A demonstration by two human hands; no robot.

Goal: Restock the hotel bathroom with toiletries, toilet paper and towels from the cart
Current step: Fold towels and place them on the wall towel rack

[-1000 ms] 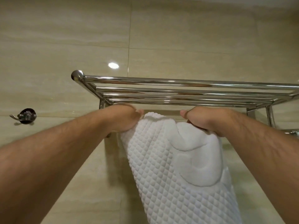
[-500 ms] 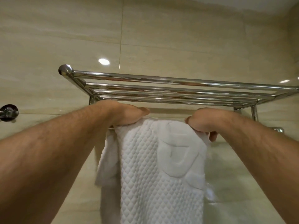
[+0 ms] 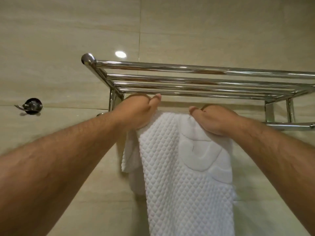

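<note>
A white quilted towel (image 3: 185,171) with an embossed emblem hangs over the lower rail of a chrome towel rack (image 3: 187,77) fixed to the beige tiled wall. Its front half hangs down towards me and a shorter back part shows behind at the left. My left hand (image 3: 138,111) grips the towel's top left edge at the rail, thumb pointing right. My right hand (image 3: 211,120) grips the top right edge, with its fingers hidden behind the fold. The rail under the towel is hidden; it shows again at the right (image 3: 288,124).
The rack's upper shelf of several chrome bars sits just above my hands. A dark metal wall hook (image 3: 31,106) is on the tiles at the left. A ceiling light reflects in the tile (image 3: 120,54) above the rack.
The towel went from being held up below the rack to being draped over the lower rail, its back part now hanging behind. Both hands stayed on its top edge. The camera view shifted.
</note>
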